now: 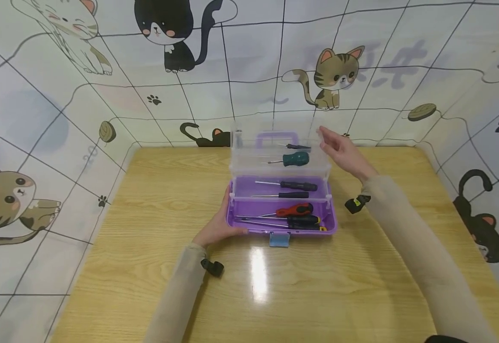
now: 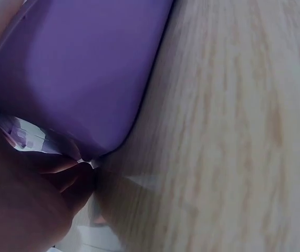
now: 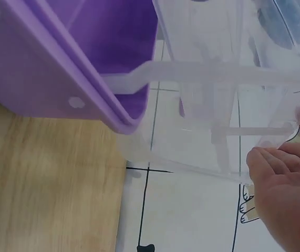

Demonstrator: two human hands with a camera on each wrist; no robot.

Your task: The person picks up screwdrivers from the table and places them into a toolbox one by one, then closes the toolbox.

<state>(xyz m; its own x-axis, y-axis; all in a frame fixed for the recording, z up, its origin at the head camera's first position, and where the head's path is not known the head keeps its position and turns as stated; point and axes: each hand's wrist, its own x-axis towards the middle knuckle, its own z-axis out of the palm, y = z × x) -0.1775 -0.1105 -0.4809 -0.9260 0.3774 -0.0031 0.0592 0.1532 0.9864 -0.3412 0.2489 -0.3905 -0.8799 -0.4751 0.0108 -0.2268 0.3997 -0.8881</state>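
A purple toolbox stands unfolded on the table, its clear trays raised in steps toward the back. My left hand grips its left end, thumb along the front; in the left wrist view the fingers curl against the purple wall. My right hand pinches the right edge of the raised clear plastic between thumb and fingers. A green-handled screwdriver and a small black screwdriver lie in the upper tray. Lower down are black screwdrivers and a red-handled screwdriver.
A blue latch hangs at the box's front. The light purple handle shows through the clear plastic. Behind the wooden table rises a cat-patterned wall covering, close to the box's back.
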